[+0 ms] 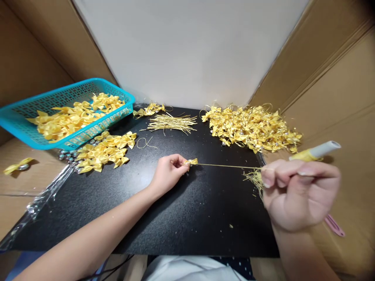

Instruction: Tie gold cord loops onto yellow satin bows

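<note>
One head-worn cam, looking fwd & down over the black tabletop [205, 230] to the pale wall [190, 50] behind. Wide, fairly close view, R hand [301, 195] nearer the lens than L hand [170, 173]; top R corner's dark, hard to tell more.

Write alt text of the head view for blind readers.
A left hand pinches a yellow bow, a gold cord stretched taut from it to the right hand over a black table. Beyond lie a bundle of strands and, at right, a heap of bows; a turquoise basket at left holds more.
</note>
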Demonstrator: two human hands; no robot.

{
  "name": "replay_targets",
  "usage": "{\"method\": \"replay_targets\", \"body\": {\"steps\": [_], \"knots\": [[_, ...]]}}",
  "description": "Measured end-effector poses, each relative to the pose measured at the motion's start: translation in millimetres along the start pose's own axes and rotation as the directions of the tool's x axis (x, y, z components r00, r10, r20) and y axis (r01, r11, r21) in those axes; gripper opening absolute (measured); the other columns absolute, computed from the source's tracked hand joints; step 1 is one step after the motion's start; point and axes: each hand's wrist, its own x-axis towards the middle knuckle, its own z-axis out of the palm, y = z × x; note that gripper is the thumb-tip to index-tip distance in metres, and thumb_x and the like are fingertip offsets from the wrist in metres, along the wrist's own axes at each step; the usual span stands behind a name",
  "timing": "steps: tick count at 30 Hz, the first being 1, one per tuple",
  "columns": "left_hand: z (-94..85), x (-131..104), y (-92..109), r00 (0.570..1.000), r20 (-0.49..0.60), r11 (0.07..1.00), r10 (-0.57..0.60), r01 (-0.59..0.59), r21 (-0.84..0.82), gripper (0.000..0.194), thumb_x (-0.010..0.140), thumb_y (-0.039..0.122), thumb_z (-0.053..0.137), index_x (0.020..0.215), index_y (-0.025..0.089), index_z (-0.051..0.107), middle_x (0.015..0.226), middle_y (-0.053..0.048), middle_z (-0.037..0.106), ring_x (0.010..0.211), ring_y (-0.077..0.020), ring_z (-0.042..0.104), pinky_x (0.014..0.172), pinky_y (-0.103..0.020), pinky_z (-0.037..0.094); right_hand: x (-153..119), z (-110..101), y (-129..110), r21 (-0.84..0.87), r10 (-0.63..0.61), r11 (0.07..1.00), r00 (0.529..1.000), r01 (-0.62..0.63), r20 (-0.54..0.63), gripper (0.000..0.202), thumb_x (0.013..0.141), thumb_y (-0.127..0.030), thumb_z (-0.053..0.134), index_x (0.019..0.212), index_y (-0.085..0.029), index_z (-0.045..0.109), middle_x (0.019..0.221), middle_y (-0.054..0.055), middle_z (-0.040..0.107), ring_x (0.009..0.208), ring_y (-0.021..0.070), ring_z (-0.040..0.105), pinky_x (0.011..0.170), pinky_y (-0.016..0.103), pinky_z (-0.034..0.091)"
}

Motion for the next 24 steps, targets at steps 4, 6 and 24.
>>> {"method": "replay_targets", "body": {"steps": [4,6,24], "knots": [[1.3,0.5,1.9,0.999,0.028,1.0,-0.027,0.027,0.0,0.019,0.071,0.028,0.067,0.06,0.015,0.059,0.051,0.001,0.059,0.046,-0.009,0.051,0.046,-0.019,0.035,6.4,-5.8,2.3,-0.023,-0.021,1.0,0.999,0.02,-0.038,0.008,0.089,-0.021,0.064,0.09,-0.023,0.056,0.057,-0.006,0.044,0.043,0.0107,0.044,0.039,0.027,0.036],[1.6,0.1,3.2,0.999,0.043,1.0,-0.03,0.03,-0.001,0.02,0.07,0.029,0.067,0.059,0.015,0.058,0.051,0.001,0.059,0.046,-0.0091,0.051,0.047,-0.019,0.036,7.0,-5.9,2.1,-0.034,-0.023,0.999,0.998,0.021,-0.059,0.01,0.088,-0.024,0.066,0.089,-0.023,0.056,0.056,-0.007,0.043,0.043,0.0102,0.043,0.039,0.027,0.036],[-3.0,9.5,0.8,0.986,0.098,0.99,-0.137,0.133,0.041,0.014,0.069,0.023,0.063,0.059,0.016,0.057,0.053,0.001,0.061,0.044,-0.0088,0.053,0.045,-0.019,0.039,31.4,-33.0,16.2,-0.138,-0.222,0.972,0.942,0.192,-0.253,0.028,0.081,-0.042,0.072,0.077,-0.023,0.052,0.048,-0.011,0.042,0.035,0.0092,0.037,0.029,0.026,0.025]]}}
